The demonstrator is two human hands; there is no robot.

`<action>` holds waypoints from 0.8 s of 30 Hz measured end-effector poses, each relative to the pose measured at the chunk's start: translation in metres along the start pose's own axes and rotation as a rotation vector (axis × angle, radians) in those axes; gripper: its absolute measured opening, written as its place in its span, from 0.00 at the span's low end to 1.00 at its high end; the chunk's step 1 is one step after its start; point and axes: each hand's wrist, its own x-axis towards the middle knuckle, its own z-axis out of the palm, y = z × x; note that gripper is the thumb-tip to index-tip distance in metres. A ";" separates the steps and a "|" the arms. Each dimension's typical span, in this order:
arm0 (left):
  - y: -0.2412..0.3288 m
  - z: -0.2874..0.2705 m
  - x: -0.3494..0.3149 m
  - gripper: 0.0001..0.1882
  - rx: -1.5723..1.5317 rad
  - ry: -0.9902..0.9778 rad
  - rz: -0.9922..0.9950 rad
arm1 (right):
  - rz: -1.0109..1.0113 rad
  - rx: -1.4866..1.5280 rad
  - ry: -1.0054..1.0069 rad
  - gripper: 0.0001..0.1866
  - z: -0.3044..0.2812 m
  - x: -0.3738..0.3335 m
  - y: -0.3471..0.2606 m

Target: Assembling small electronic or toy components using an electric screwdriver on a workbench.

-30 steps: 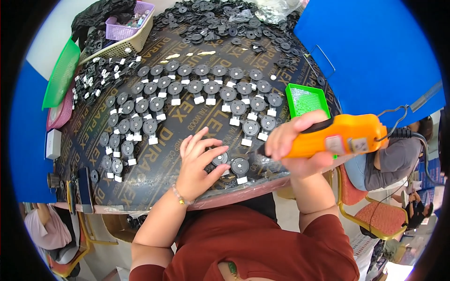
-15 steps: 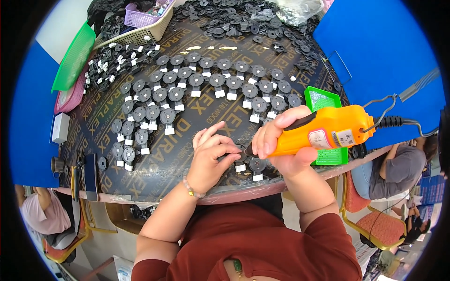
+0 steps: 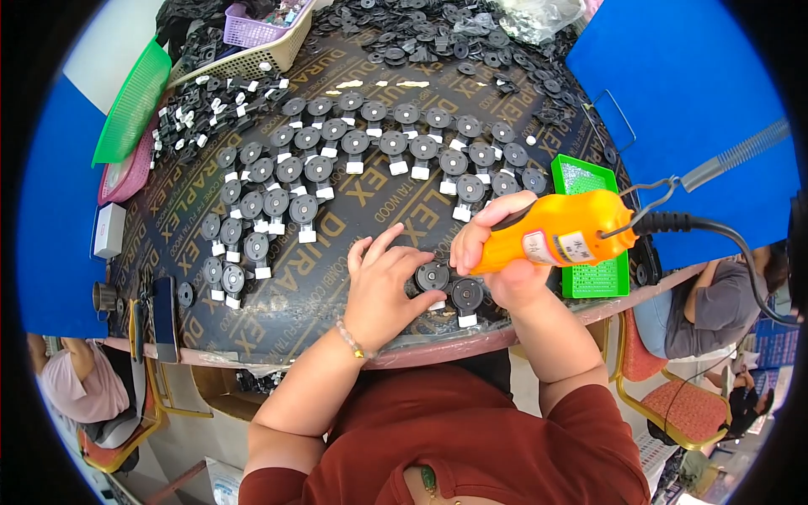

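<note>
My right hand point(image 3: 497, 257) is wrapped round an orange electric screwdriver point(image 3: 555, 227) with a black cord. Its tip end is hidden by my fingers, just right of a black round disc piece point(image 3: 433, 275). My left hand point(image 3: 385, 284) is open, fingers apart, with thumb and forefinger at the edges of that disc piece; the thumb partly covers its white tab. A second black disc piece point(image 3: 466, 295) with a white tab lies beside it, near the table's front edge. More such disc pieces point(image 3: 318, 170) stand in curved rows beyond my hands.
Loose black discs point(image 3: 438, 38) are heaped at the far side. Small black-and-white parts point(image 3: 215, 109) lie far left by a green basket point(image 3: 135, 101). A green tray point(image 3: 596, 282) sits right of the screwdriver, which hangs from a spring point(image 3: 732, 156). A phone point(image 3: 164, 320) lies at the left edge.
My left thumb and forefinger have parted from a pinch at the screwdriver's tip and spread around the disc piece. The screwdriver has shifted slightly left and tilted.
</note>
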 end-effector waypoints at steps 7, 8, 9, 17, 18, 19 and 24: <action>-0.004 0.005 0.000 0.23 0.029 0.017 0.033 | 0.102 -0.140 -0.075 0.28 0.001 -0.001 0.005; -0.004 0.005 0.002 0.23 0.040 0.029 0.050 | 0.121 -0.097 -0.053 0.28 0.003 -0.001 0.006; -0.004 0.005 0.002 0.23 0.035 0.030 0.060 | 0.139 -0.056 -0.032 0.28 0.005 -0.002 0.006; -0.001 0.005 -0.001 0.23 0.061 0.069 0.076 | -0.066 -0.198 0.124 0.31 -0.018 0.007 -0.020; 0.000 0.006 -0.002 0.23 0.053 0.070 0.093 | -0.154 -0.234 0.165 0.31 -0.033 0.011 -0.035; 0.000 0.006 -0.002 0.23 0.070 0.078 0.090 | -0.222 -0.299 0.209 0.28 -0.050 0.014 -0.049; 0.004 0.011 0.000 0.23 0.082 0.077 0.094 | -0.207 -0.799 0.534 0.15 -0.128 0.012 -0.099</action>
